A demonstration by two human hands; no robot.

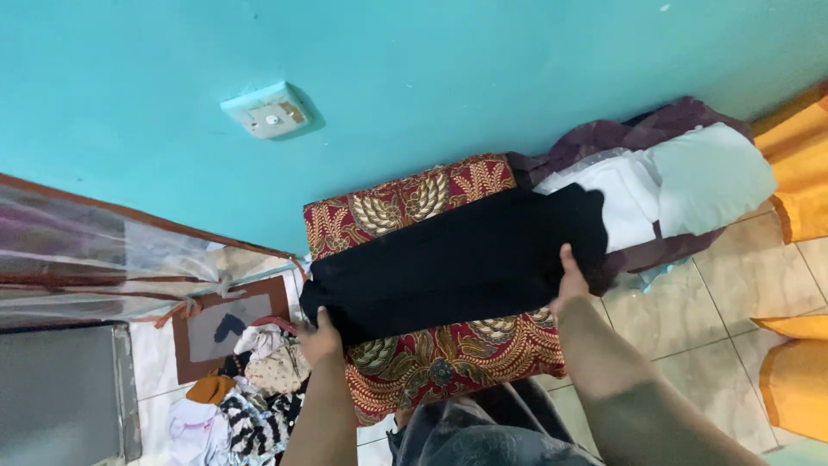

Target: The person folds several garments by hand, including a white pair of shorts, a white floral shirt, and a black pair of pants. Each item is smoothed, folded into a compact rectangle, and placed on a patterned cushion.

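Both hands are closed on a folded black garment, one at each short end. The left hand is pinched on the lower-left end, fingers curled under the fold and thumb apparently on top; the right hand is clamped on the opposite end, thumb pressed against the cloth edge. Held this way, the fold is kept stretched flat and square along its length, so the layers are not allowed to slip.

The garment is laid across a red batik-patterned cushion, gold leaf motifs on red, which is used as the working surface (it appears to rest over the person's lap, grey cloth showing below it). The cushion is pushed up against a turquoise wall, on which a white switch plate is mounted.

Beside the right hand, white folded cloth is stacked on a dark purple fabric, touching the far end of the black garment. A loose heap of mixed clothes lies on the tiled floor near the left hand. Orange fabric hangs at the frame edge.
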